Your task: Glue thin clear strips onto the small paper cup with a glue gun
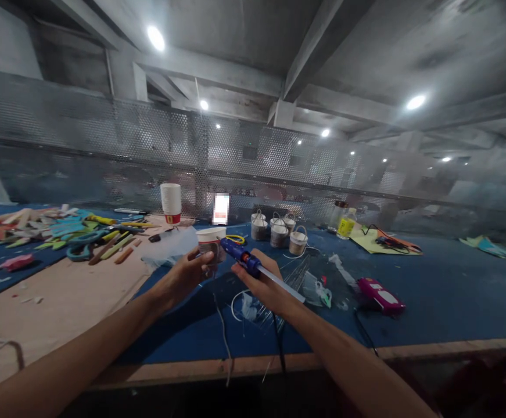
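The left hand is curled around a small white paper cup with a dark wrap on its side, lifting it clear of the blue felt-covered workbench and tilting its side toward the other hand, which seems meant to bring the surface within reach of the nozzle. The right hand grips a blue hot glue gun with a clear glue stick jutting from its rear; its tip sits just beside the cup's wall, whether touching I cannot tell, and its black cord trails down over the bench edge. Behind the hands, 4 small wrapped cups with wire handles stand grouped together, probably set aside as finished pieces. A stack of white paper cups with a red band stands further left, near a heap of coloured foam shapes and scissors on a brown board. A magenta tool lies well apart to the right, and loose plastic wrapping lies just beside the right wrist.
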The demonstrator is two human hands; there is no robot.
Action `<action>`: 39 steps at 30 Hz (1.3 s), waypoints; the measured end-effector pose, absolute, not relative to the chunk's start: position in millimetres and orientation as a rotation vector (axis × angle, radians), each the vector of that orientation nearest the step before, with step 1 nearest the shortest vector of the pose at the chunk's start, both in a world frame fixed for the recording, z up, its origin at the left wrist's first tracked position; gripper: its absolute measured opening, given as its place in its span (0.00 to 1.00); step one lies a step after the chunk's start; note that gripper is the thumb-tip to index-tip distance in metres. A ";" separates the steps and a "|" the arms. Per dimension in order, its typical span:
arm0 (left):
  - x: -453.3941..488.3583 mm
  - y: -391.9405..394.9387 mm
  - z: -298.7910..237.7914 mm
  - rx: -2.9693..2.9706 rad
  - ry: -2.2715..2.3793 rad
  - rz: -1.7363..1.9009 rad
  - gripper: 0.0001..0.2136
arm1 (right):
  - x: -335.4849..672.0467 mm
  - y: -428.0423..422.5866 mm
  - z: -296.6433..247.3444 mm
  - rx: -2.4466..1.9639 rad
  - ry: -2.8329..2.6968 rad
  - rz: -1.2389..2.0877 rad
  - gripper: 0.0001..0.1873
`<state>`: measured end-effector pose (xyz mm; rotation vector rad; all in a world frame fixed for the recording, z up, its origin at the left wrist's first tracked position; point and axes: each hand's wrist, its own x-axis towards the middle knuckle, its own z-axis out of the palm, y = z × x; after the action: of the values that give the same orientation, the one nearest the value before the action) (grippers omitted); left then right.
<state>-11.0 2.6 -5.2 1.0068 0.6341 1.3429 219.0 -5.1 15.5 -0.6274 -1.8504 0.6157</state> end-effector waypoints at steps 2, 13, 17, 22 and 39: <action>-10.8 2.1 -4.2 1.000 0.664 1.372 0.17 | 219.1 -5.0 14.8 -0.645 -1.848 0.599 0.20; -7.3 -3.0 2.3 0.999 0.797 1.421 0.20 | 221.8 -1.3 8.5 -0.644 -1.933 0.519 0.19; -8.4 -0.9 -0.5 1.008 0.754 1.411 0.19 | 221.9 -0.2 6.3 -0.670 -1.933 0.511 0.20; -7.3 -1.0 0.9 1.006 0.768 1.424 0.20 | 222.8 0.3 5.0 -0.677 -1.941 0.492 0.20; -11.8 4.9 -6.1 1.049 0.804 1.424 0.20 | 222.3 0.6 7.3 -0.650 -2.010 0.357 0.21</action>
<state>-11.8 4.9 -6.1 1.0489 0.8039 1.4242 222.3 0.6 7.3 -0.6502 -2.0102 0.3571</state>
